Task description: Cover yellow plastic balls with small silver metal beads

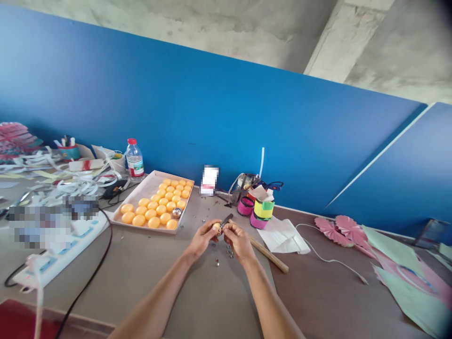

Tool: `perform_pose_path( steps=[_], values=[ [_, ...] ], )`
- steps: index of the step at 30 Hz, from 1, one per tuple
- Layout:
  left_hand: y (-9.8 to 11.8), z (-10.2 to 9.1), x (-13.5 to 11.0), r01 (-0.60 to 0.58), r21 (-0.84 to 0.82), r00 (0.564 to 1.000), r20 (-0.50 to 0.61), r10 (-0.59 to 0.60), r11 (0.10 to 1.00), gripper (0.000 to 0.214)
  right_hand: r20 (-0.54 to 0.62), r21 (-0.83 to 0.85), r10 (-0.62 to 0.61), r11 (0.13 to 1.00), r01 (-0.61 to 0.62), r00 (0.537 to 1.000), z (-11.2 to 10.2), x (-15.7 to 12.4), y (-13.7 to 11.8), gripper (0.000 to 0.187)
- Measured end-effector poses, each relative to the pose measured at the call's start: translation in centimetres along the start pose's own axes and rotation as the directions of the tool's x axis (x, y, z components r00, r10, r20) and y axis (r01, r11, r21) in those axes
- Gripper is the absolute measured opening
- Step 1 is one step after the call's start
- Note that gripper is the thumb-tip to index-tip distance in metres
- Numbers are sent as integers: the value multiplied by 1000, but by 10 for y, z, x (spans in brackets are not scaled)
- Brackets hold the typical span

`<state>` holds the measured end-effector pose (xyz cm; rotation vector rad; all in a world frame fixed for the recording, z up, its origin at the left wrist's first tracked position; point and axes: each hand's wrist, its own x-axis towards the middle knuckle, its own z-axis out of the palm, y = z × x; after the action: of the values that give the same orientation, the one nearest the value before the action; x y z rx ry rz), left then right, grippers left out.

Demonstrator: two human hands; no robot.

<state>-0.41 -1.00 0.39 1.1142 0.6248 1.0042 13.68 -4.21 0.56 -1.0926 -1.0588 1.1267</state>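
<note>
Over the middle of the desk, my left hand is closed around an orange ping-pong ball whose right side looks dark and shiny. My right hand meets it there, fingertips pinched together against the ball's shiny side; whatever is between them is too small to make out. Behind and under my right hand lies a hammer with a wooden handle, its dark head showing just past the fingers. Small shiny metal bits are scattered on the desk below and beyond my hands.
To the left, a shallow box holds several orange balls and one silvery ball. Further left are a power strip, a bottle and tangled white strips. Pink and yellow rolls, a white cable and paper lie right.
</note>
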Motion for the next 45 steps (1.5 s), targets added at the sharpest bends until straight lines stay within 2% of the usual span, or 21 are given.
perform_pose_path(
  steps=[5,14,17,21,23,26,27,29,30,31,33,35,37,39,42,45],
  values=[
    [2,1,-1,-9,73,1000,2,9,997,38,24,14,48,999,-49,999,0,-2,-1,17],
    [-6,-2,-1,-118,243,993,36,113,963,37,18,122,155,980,-156,988,1,-2,-2,23],
    [-7,-3,-1,-144,298,990,49,135,944,36,19,102,179,978,-180,984,-1,0,1,24],
    [-6,-1,-2,-175,358,984,53,168,917,31,-23,-6,157,988,-157,987,-2,0,6,23],
    [-5,1,-2,-160,326,987,43,155,932,31,-30,-30,146,989,-147,989,-1,1,6,23],
    [-3,2,-1,-76,178,997,23,73,981,36,-4,38,119,992,-119,993,-2,2,0,26],
    [-2,2,-1,-52,114,999,12,51,992,37,-29,45,87,995,-85,996,-5,3,-3,26],
    [-1,2,0,-28,-9,1000,-12,28,1000,38,-154,-61,-24,998,15,988,-14,6,-7,25],
    [0,1,0,-26,-70,999,-20,24,997,38,-249,-212,-110,976,57,962,-21,7,-8,23],
    [1,0,0,-24,-132,1000,-22,21,991,38,-303,-399,-206,914,72,930,-29,9,-8,19],
    [4,-1,0,-12,-251,1000,-6,10,968,39,-332,-696,-363,717,34,871,-42,10,-3,11],
    [7,-2,-1,6,-347,1000,18,0,938,39,-315,-867,-369,486,-107,874,-51,10,4,19],
    [9,-2,-2,21,-409,999,39,-5,912,39,-281,-933,-296,306,-188,913,-54,9,12,25],
    [9,-3,-2,27,-451,999,47,-7,892,38,-250,-959,-232,195,-207,940,-54,7,16,27],
    [9,-4,-1,28,-499,999,53,-2,866,34,-217,-974,-204,113,-197,955,-53,6,16,26],
    [8,-6,0,22,-538,998,55,9,843,27,-193,-981,-206,70,-182,959,-53,5,13,24]
  ],
)
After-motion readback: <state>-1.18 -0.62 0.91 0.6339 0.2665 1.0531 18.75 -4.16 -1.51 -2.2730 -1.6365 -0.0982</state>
